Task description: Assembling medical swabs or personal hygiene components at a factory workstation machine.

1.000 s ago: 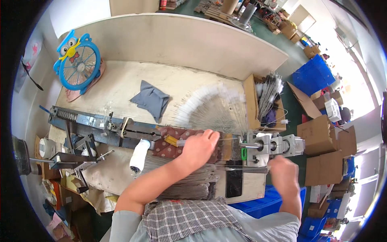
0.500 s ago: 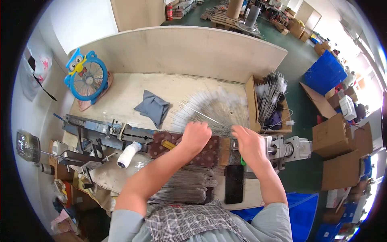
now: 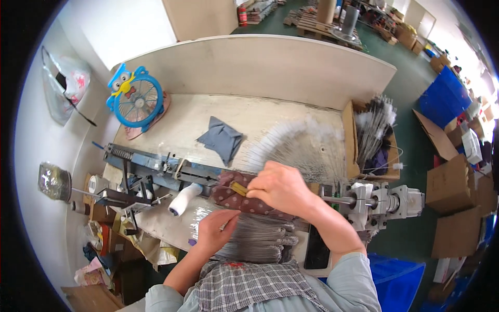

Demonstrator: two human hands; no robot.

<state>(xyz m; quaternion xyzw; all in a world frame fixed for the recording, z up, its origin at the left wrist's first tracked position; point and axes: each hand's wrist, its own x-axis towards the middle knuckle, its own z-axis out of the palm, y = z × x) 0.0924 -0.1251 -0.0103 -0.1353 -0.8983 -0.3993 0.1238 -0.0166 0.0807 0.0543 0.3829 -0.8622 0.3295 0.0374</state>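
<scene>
My left hand (image 3: 215,231) is closed over the left end of a bundle of thin metal wires (image 3: 260,236). A small greyish bit shows at its fingers, too small to name. Palm down, my right hand (image 3: 280,188) is above a brown polka-dot cloth (image 3: 262,205), fingers bent together. Its fingertips are right beside a yellow piece (image 3: 238,188) on the cloth; whether they grip it or a thin wire is unclear. Beyond the right hand, white-tipped wire brushes (image 3: 291,143) lie fanned out on the table.
A blue-grey metal fixture (image 3: 156,169) and a white roll (image 3: 185,199) stand left. Right are a clamp-like machine (image 3: 374,200), a carton of wire brushes (image 3: 351,140) and a black phone (image 3: 317,249). Behind are a grey cloth (image 3: 222,139), a blue fan (image 3: 138,101) and a panel (image 3: 260,65).
Both hands have left the fanned brushes. My left hand has come back toward me to the wire bundle; my right hand has moved left, over the polka-dot cloth. The whole view has shifted slightly.
</scene>
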